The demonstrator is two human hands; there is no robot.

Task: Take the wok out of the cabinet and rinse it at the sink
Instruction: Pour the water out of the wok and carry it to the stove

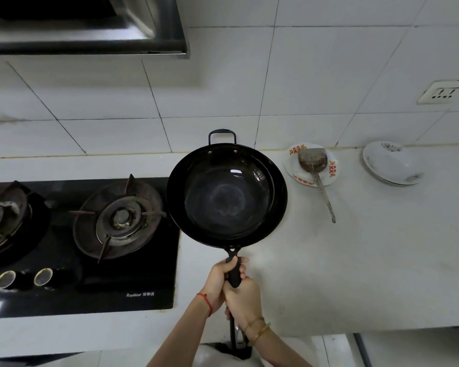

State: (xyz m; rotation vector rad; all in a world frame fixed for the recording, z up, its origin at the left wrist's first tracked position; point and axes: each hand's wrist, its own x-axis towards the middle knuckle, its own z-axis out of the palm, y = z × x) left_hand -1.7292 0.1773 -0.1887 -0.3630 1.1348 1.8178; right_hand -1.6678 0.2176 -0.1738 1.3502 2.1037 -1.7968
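- Both my hands, left hand (221,277) and right hand (243,300), wrap the wok (226,195) handle.
- Wok held right of the stove (85,234), above the counter.
- Out of cabinet; next carry to the sink, not in view.

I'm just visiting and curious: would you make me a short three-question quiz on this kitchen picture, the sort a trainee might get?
1. True or false: both hands, the left hand and the right hand, grip the long handle of the round black metal wok.
2. The worn metal spatula rests its blade on: A) the gas stove B) the white plate with red marks C) the wall socket.
3. Fill in: beside the wok, on the wearer's left, lies the black glass gas ____.

Key: 1 true; 2 B; 3 stove.
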